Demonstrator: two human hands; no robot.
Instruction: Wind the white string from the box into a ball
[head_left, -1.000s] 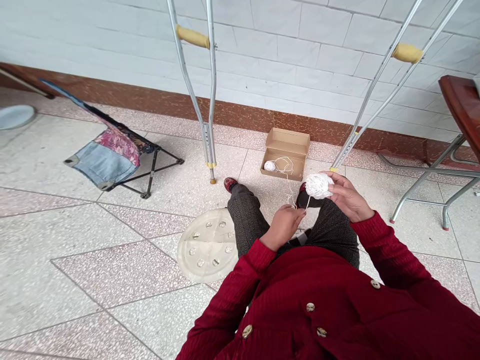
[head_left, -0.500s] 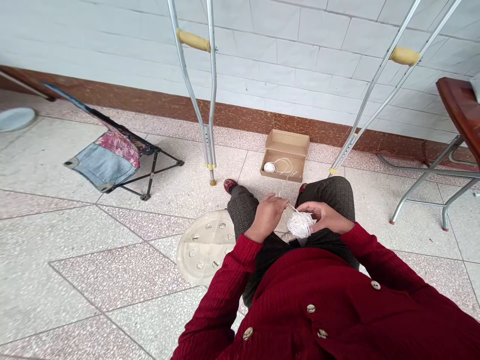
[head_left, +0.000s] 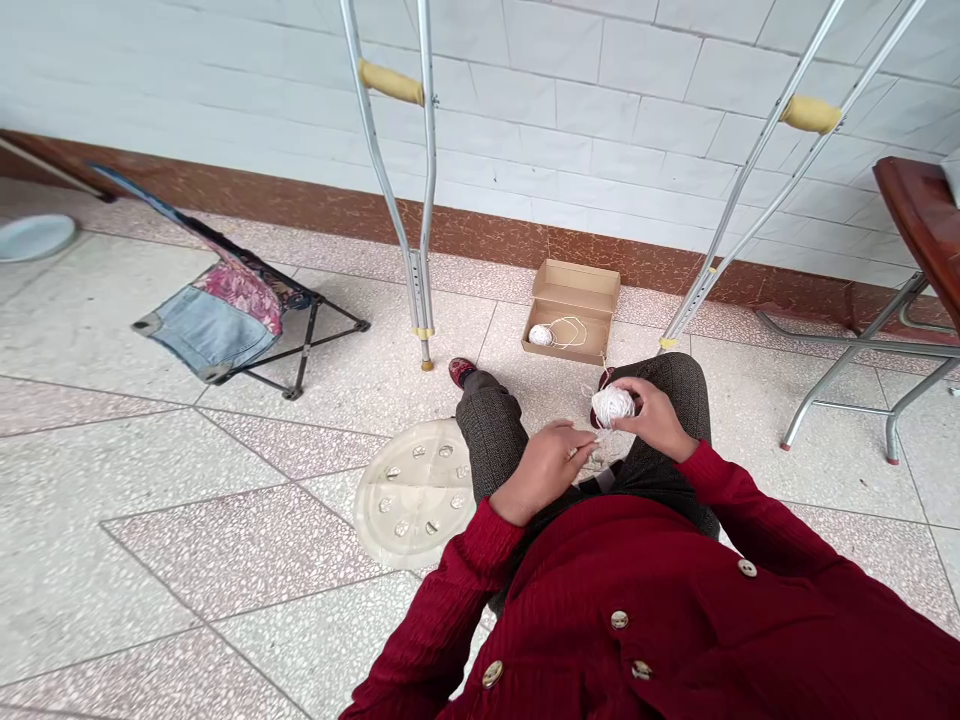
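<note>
The string ball (head_left: 613, 407) has moved up from the lap to above the knees, cupped in the right grip (head_left: 656, 418) with fingers curled round it. It looks light, soft and best held whole. The closed left grip (head_left: 544, 466) pinches the strand (head_left: 600, 440); a smaller ball (head_left: 541, 335) lies in the cardboard box (head_left: 570, 287) on the floor (head_left: 225, 560).

White string ball (head_left: 612, 407), dark-red ribbed cardigan (head_left: 600, 580)

From here I see the string ball (head_left: 612, 407) partly covered by the right hand (head_left: 656, 418), the thread (head_left: 589, 450) at the left hand (head_left: 544, 470) too fine to follow, and one crutch (head_left: 391, 170) cut off by the top edge.
</note>
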